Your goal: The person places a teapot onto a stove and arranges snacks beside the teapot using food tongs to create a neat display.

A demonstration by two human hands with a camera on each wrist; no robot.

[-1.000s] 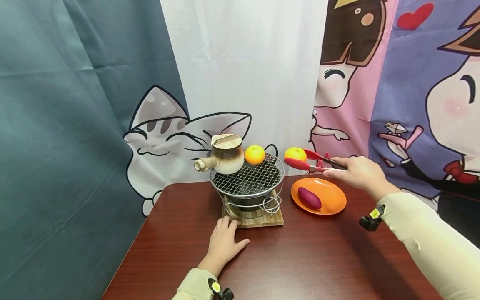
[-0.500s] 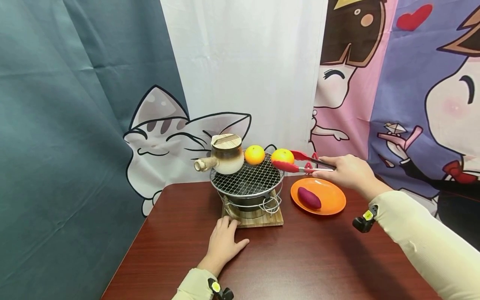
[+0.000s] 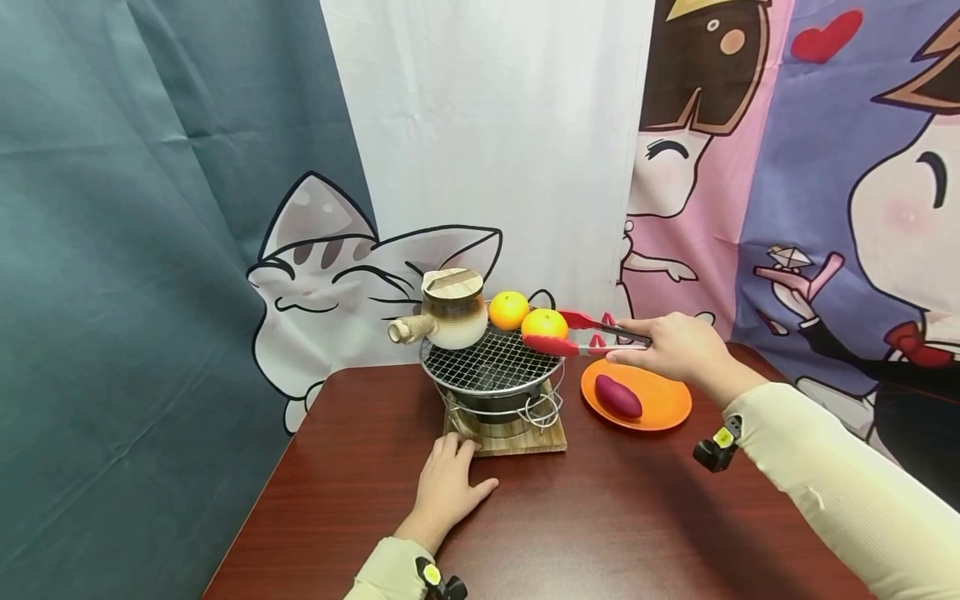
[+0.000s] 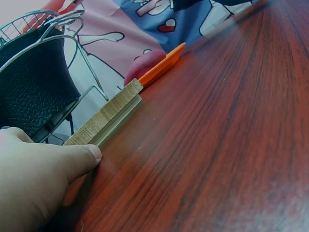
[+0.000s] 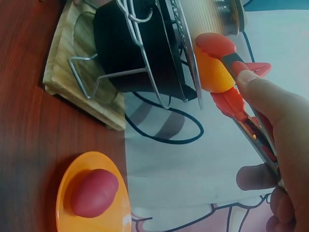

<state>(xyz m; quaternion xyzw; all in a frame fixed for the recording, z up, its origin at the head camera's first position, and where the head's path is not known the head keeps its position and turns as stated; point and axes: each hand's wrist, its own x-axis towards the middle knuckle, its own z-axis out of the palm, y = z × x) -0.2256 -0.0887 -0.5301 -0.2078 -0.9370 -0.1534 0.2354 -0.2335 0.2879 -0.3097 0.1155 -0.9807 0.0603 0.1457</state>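
Observation:
My right hand [image 3: 678,346] grips a pair of red-tipped tongs [image 3: 553,345]. Pinched between the tong heads is an orange [image 3: 546,322], over the right edge of the round wire grill mesh [image 3: 487,367]. In the right wrist view this orange [image 5: 215,73] is right by the grill rim. A second orange [image 3: 509,309] sits on the mesh just left of it. My left hand [image 3: 446,492] rests with relaxed fingers at the front left of the wooden board [image 3: 551,440] under the stove. Its thumb [image 4: 89,155] lies near the board's edge in the left wrist view.
A clay side-handle teapot [image 3: 459,327] with a wooden lid stands on the mesh's left side. Right of the stove, an orange plate [image 3: 671,402] bears a purple sweet potato [image 3: 618,397]. A dark cable [image 5: 169,141] loops behind the stove. A printed curtain [image 3: 487,150] hangs behind the table.
My right hand has moved left and slightly down, carrying the orange in the tongs from above the plate's left side to the grill's right edge. The left hand has stayed put.

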